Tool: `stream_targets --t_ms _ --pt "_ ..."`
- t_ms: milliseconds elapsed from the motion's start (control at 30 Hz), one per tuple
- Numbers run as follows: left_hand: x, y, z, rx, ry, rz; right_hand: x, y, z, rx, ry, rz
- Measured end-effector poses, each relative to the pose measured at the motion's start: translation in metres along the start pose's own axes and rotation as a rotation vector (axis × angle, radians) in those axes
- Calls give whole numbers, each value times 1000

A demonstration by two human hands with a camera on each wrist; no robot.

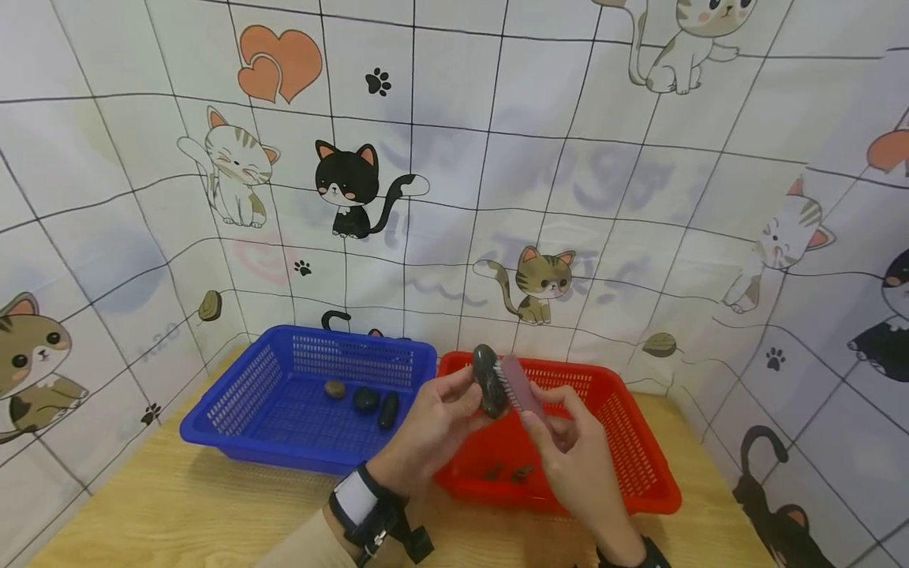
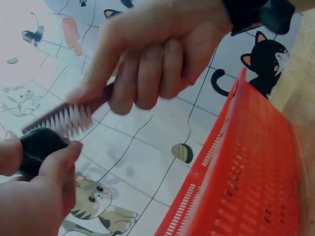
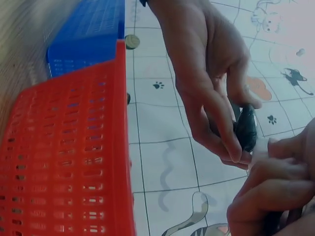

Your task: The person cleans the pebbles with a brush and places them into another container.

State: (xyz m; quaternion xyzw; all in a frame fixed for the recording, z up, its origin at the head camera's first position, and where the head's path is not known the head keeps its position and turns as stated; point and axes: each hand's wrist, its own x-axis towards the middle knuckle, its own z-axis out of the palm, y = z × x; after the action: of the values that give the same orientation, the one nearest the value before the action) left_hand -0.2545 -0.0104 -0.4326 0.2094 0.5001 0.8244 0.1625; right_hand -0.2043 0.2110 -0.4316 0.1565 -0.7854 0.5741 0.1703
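Pinched between the thumb and fingers of my left hand (image 1: pixel 439 422) is a dark, smooth oval stone (image 1: pixel 487 380), tilted upright above the red basket. My right hand (image 1: pixel 577 457) grips a pinkish-brown brush (image 1: pixel 521 385) by its handle. Its pale bristles touch the stone's right side in the head view. From the left wrist, the bristles (image 2: pixel 74 120) lie over the top of the dark stone (image 2: pixel 39 146), while the right fingers curl around the handle. The right wrist view shows the stone (image 3: pixel 246 129) in the left fingertips; the brush is mostly hidden there.
A blue basket (image 1: pixel 234 426) on the left holds a small brown stone (image 1: pixel 334 389) and two dark stones (image 1: pixel 365 400). Below my hands stands a red basket (image 1: pixel 642 450) with a few small brownish pieces (image 1: pixel 521 473) inside. Both rest on a wooden table (image 1: pixel 177 513) before a cat-patterned sheet.
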Motion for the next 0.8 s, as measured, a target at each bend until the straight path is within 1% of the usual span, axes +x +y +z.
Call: stream_targets --t_ms 67,100,167,233,300,367,400,500,567,633,667,733,800 --pt "-1 2 -3 1 8 35 -2 -2 1 25 -37 9" --pt "-1 2 -5 12 -1 51 -3 -4 1 37 -52 3" --pt "-2 1 -7 38 -43 81 -6 -7 3 45 -62 -5" --pt "-2 -1 -7 59 -93 97 -6 -10 4 34 -43 -6" --pt "-2 -2 -7 78 -152 101 -4 -12 3 7 -6 -8" --pt "-3 -2 -5 75 -187 93 -4 -13 1 -16 31 6" --pt "-3 -2 -4 74 -194 91 -4 -13 0 -22 44 19" --pt "-4 1 -3 78 -192 112 -4 -14 0 -9 52 9" --pt "-5 3 -4 84 -163 139 -6 -14 2 10 25 -9" --pt "-5 4 -5 88 -134 159 -8 -15 5 22 -19 -44" --pt "-5 4 -5 116 -121 166 -9 -15 7 25 -44 -58" --pt "-5 3 -6 173 -110 163 -10 -17 9 20 -68 -77" --pt "-4 2 -5 227 -124 152 -11 -18 11 11 -60 -89"
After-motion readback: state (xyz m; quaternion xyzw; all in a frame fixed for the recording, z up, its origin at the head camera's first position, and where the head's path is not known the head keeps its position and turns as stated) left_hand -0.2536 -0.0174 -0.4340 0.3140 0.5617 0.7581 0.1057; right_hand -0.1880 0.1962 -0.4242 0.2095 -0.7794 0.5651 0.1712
